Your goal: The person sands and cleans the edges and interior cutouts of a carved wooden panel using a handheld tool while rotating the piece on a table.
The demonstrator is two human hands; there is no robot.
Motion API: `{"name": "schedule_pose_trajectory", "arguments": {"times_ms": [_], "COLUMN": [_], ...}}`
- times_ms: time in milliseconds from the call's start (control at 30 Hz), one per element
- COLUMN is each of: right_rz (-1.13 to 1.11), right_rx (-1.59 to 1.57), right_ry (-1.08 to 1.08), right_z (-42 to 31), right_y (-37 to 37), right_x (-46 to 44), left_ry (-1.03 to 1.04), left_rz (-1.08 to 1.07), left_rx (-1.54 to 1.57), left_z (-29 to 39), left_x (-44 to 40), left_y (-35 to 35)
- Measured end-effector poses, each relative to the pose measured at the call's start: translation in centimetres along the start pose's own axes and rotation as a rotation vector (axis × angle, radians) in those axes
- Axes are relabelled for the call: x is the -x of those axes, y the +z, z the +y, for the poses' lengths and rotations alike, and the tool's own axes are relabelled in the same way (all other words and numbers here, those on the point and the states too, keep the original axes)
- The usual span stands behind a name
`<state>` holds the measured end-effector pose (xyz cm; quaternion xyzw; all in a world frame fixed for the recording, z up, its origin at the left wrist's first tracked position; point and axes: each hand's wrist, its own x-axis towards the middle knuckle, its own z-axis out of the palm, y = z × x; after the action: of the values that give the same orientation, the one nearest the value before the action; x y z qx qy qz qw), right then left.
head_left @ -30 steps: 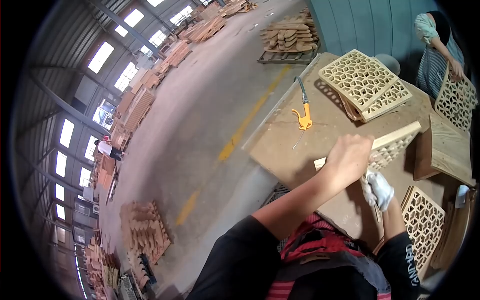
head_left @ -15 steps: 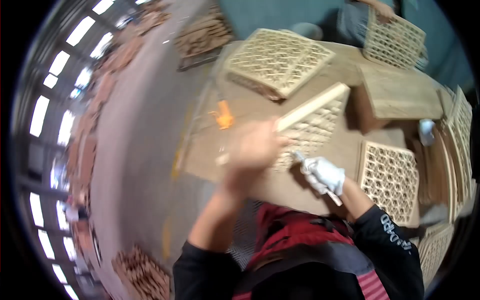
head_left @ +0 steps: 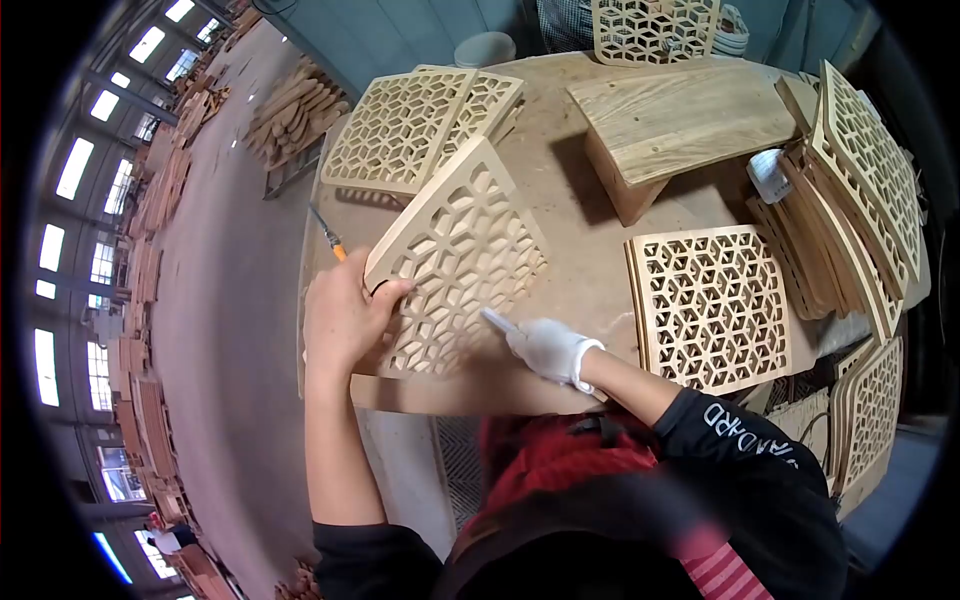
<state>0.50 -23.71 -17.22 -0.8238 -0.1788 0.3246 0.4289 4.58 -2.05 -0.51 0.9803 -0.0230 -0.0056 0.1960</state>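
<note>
A pale wooden lattice panel [head_left: 465,255] stands tilted over the table in front of me. My bare left hand [head_left: 345,310] grips its left edge, with the thumb over the face. On my right hand [head_left: 552,352] is a white glove. Its fingers close round a thin grey stick-like tool [head_left: 497,321], whose tip is at the panel's lower right part; whether it touches, I cannot tell. Just beyond my left hand lies an orange-handled tool [head_left: 332,238], its handle partly hidden by the hand.
Lattice panels [head_left: 395,130] are stacked at the back left, and another stack [head_left: 712,305] lies to the right. More panels [head_left: 868,170] lean at the far right. A low wooden bench [head_left: 690,120] stands on the table [head_left: 555,130]. At the back, another lattice panel [head_left: 655,30] stands upright.
My view has swung, so the table's contents appear further left and higher. My left hand, blurred before, now shows clearly on the panel edge. The other person's hand has left view.
</note>
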Motion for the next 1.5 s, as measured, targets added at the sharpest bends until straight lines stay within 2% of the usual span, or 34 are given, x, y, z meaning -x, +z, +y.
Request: {"name": "schedule_pose_trajectory", "arguments": {"times_ms": [133, 200, 300, 333, 433, 467, 567, 600, 667, 733, 833, 867, 967, 1000, 1067, 1133, 1233, 1267, 1333, 1400, 1467, 1500], "right_rz": [-0.104, -0.217, -0.407, -0.249, -0.16, -0.321, -0.33, -0.318, -0.226, -0.253, -0.41, -0.416, -0.456, -0.461, -0.233, -0.208, -0.236, -0.082, 0.114, 0.195, 0.136, 0.111], "right_rx": [-0.046, -0.845, -1.197, -1.16, -1.272, -1.247, -1.152, -1.223, -0.943, -1.229, -1.418, -1.252, -1.357, -1.432, -1.085, -1.271, -1.14, -0.969, -0.052, 0.258, -0.093, -0.111], "right_ry": [-0.017, 0.375, 0.122, 0.174, 0.117, 0.23, 0.347, 0.3, 0.193, 0.236, 0.083, 0.292, 0.245, 0.144, 0.129, 0.222, 0.308, 0.362, -0.411, -0.47, 0.114, 0.139], "right_z": [-2.2, -1.9, 0.2, 0.1, 0.2, 0.0, -1.7, -0.1, 0.8, 1.0, 1.8, -1.0, 1.2, 1.7, 0.5, 1.1, 0.4, 0.6, 7.6, 7.9, -0.5, -2.1], "right_y": [-1.8, -1.4, -0.6, 0.6, 1.6, 0.3, -1.5, -0.2, 1.9, 1.9, 1.2, -1.5, -0.4, 0.3, 1.5, 2.1, 0.6, 1.9, 6.9, 7.1, 3.7, 3.0], "right_x": [-0.4, -2.4, -5.1, -5.5, -3.7, -2.6, -0.8, -2.2, -5.6, -6.8, -3.4, -1.1, -1.8, -3.1, -5.4, -6.7, -2.2, -1.8, -2.6, -1.9, 1.6, 1.9], "left_ry": [0.037, 0.013, -0.003, 0.006, -0.059, 0.005, 0.029, 0.023, 0.009, -0.007, -0.033, -0.014, 0.012, -0.002, -0.027, -0.078, -0.082, -0.073, -0.044, -0.025, -0.057, -0.046], "left_rz": [0.016, 0.005, 0.017, 0.036, 0.027, 0.05, 0.061, 0.043, 0.03, 0.044, 0.036, 0.048, 0.049, 0.04, 0.043, 0.032, 0.049, 0.066, 0.083, 0.082, 0.064, 0.071], "left_rx": [-0.099, -0.121, -0.159, -0.19, -0.169, -0.242, -0.229, -0.2, -0.201, -0.223, -0.205, -0.237, -0.206, -0.185, -0.145, -0.183, -0.213, -0.214, -0.22, -0.228, -0.24, -0.239], "left_z": [0.5, 1.0, 2.3, 2.1, 3.3, 2.9, 3.1, 3.4, 3.3, 2.8, 3.0, 3.0, 3.0, 3.1, 3.4, 3.2, 3.3, 3.1, 2.9, 3.1, 3.3, 3.4], "left_x": [0.5, 1.1, 2.2, 2.3, 2.8, 2.9, 3.3, 3.4, 3.2, 2.7, 2.7, 2.8, 3.0, 3.0, 2.8, 2.7, 3.0, 3.1, 3.2, 2.8, 3.0, 3.2], "left_y": [0.2, 0.4, 0.4, 0.7, 0.4, 0.6, 0.9, 0.9, 0.9, 0.7, 0.5, 0.5, 0.9, 1.0, 0.8, 0.6, 0.8, 0.8, 1.0, 1.1, 1.2, 1.2]}}
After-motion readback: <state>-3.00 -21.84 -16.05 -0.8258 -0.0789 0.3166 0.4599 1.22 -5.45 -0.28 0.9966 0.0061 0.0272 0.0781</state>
